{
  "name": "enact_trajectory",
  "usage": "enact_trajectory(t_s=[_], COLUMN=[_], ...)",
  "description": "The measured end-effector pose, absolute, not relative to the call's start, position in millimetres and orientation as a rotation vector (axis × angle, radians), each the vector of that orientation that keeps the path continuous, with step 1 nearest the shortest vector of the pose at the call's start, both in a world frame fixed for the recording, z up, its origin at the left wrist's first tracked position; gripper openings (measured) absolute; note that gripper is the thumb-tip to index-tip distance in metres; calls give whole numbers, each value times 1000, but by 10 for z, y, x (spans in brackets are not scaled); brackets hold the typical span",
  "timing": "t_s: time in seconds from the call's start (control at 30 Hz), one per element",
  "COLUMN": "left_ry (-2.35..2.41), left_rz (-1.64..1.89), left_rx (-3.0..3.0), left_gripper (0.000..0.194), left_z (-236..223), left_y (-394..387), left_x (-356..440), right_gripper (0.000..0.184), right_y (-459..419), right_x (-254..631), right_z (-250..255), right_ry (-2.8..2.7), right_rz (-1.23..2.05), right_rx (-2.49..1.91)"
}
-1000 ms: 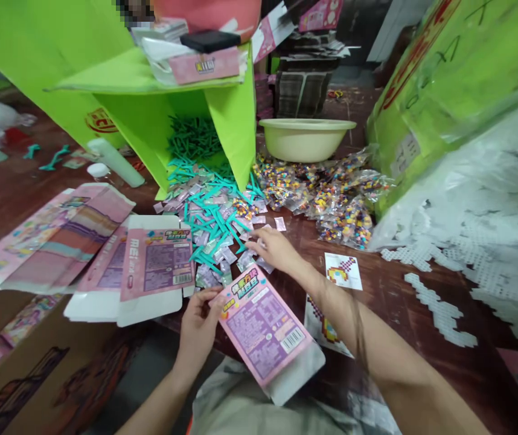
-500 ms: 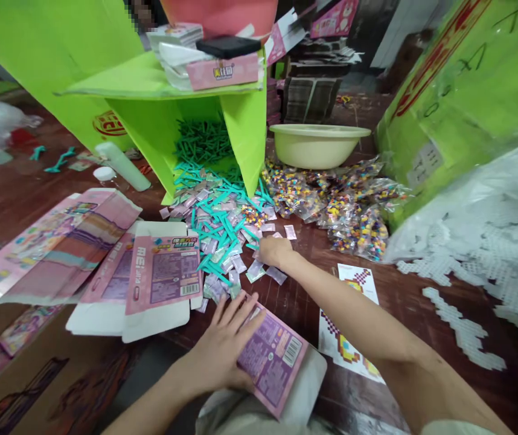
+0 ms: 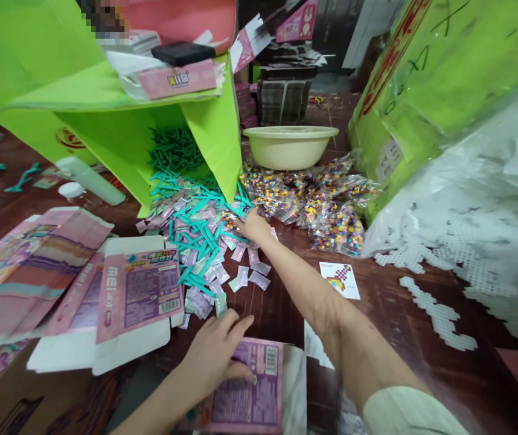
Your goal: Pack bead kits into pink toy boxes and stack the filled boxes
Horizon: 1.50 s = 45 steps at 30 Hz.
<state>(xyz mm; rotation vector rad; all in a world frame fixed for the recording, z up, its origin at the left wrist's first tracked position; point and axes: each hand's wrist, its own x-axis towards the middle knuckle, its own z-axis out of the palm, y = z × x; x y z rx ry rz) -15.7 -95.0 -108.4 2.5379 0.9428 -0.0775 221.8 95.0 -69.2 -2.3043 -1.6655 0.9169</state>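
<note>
My left hand [image 3: 216, 350] lies flat, fingers spread, on a pink and purple printed box [image 3: 250, 393] near my lap. My right hand [image 3: 252, 226] reaches far forward into a heap of teal plastic tweezers and small sachets [image 3: 200, 229]; its fingers are curled in the pile and I cannot make out whether they hold anything. Bags of coloured beads [image 3: 326, 205] lie just right of that hand. A small pixel-pattern card [image 3: 340, 280] rests on the table beside my right forearm.
Flat pink box blanks [image 3: 118, 302] are stacked at the left. A green carton [image 3: 145, 127] on its side spills tweezers. A cream basin [image 3: 288, 145] stands behind the beads. White pegboard pieces [image 3: 440, 314] and a plastic-wrapped heap [image 3: 480, 199] fill the right.
My right hand has moved farther forward into the tweezer and sachet pile. The left hand went from gripping the box's edge to lying flat on it, and the box slid nearer to me.
</note>
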Motion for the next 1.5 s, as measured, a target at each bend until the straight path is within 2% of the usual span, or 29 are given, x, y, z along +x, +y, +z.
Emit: enact_trajectory(t_s=[0.1,0.17,0.23,0.43,0.6,0.67,0.73,0.77,0.83,0.9,0.97,1.07,1.23,1.37,1.4,1.5], left_ry=[1097,1214,1310,1379,1253,1128,1021,976,903,852,830,853,975,1143,1166,1177], left_rz=[129,240,290,492,524,513,527,543,575,598,629,654,661,737,751,741], left_rx=[2362,2170,1925,1348,1209,1151,1124,1113,1081,1030,984,923,899,810,791,798], left_gripper=[84,63,53,52,53,52,51,50,48,47,48,52,56,65,67,65], left_z=[-967,-858,-778,-772,-734,-750,-803,-839,-918,-997,-1072,-1179,-1276,-1215,-1193,-1147], left_y=[-913,-856,-800,-728,-711,-725,-764,-793,-871,-966,-1067,-1176,-1158,-1104,-1100,-1111], left_x=[-327,-451,-565,-690,-402,-208,1,103,292,446,551,607,518,414,400,397], right_gripper=[73,65,53,25,20,15,21,30,53,69,71,57,35,25,26,54], right_y=[1062,1030,915,136,-571,-748,-859,-897,-961,-1039,-1151,-1368,-1596,-1426,-1346,-1128], right_x=[2178,2227,2356,3088,3347,3244,3096,3026,2911,2824,2744,2643,2933,3668,3835,4136], right_z=[-722,-731,-701,-196,378,520,605,628,641,611,550,445,337,24,-106,-493], right_ry=[-1607,-1617,-1660,-1848,-2242,-2436,-2562,-2577,-2517,-2401,-2332,-2296,-2116,-1953,-2003,-2110], right_rz=[933,923,903,782,447,436,467,439,231,-76,-293,-376,-214,240,364,600], right_rx=[-2325,-2304,-2265,-2096,-1955,-1922,-1883,-1891,-1985,-2078,-2082,-1977,-1767,-2234,-2276,-2292])
